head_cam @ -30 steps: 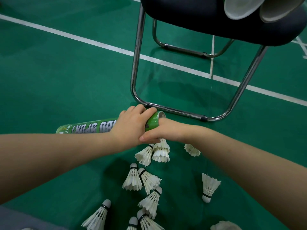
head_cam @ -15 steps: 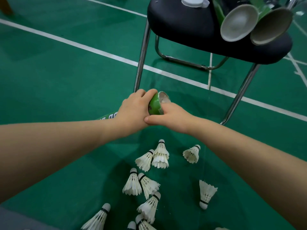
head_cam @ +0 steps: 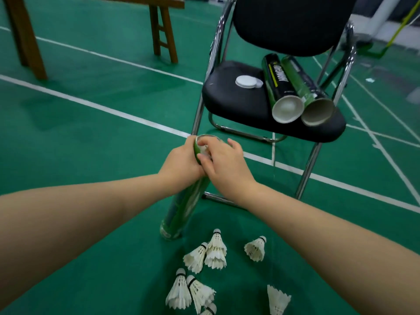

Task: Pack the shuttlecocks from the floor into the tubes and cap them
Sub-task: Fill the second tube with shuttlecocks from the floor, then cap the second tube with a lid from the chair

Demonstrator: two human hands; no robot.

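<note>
Clenched around the upper part of the green tube (head_cam: 181,214), the left grip (head_cam: 181,162) holds it nearly upright with a slight lean, its foot set on the green court floor (head_cam: 91,133) and its open mouth at 12 o'clock from the knuckles. The tube is glossy green with a darker band along its side; its print is too blurred to read. The right grip (head_cam: 225,164) sits over the mouth from 3 o'clock, fingers curled, thumb and forefinger at the rim, where something white shows inside; I cannot tell whether they pinch it or only touch it. At 6 o'clock from the tube's foot lie the loose shuttlecocks: a stacked pair (head_cam: 216,248) with corks up, one leaning against them (head_cam: 195,258), a single one (head_cam: 255,248) at their 3 o'clock, two side by side (head_cam: 180,289) nearer the person, and one with its feathers up (head_cam: 278,301) at 5 o'clock. At 1 o'clock from the hands a black chair (head_cam: 227,101) carries two open tubes (head_cam: 276,80) lying side by side and white caps (head_cam: 246,81) just beside them.
</note>
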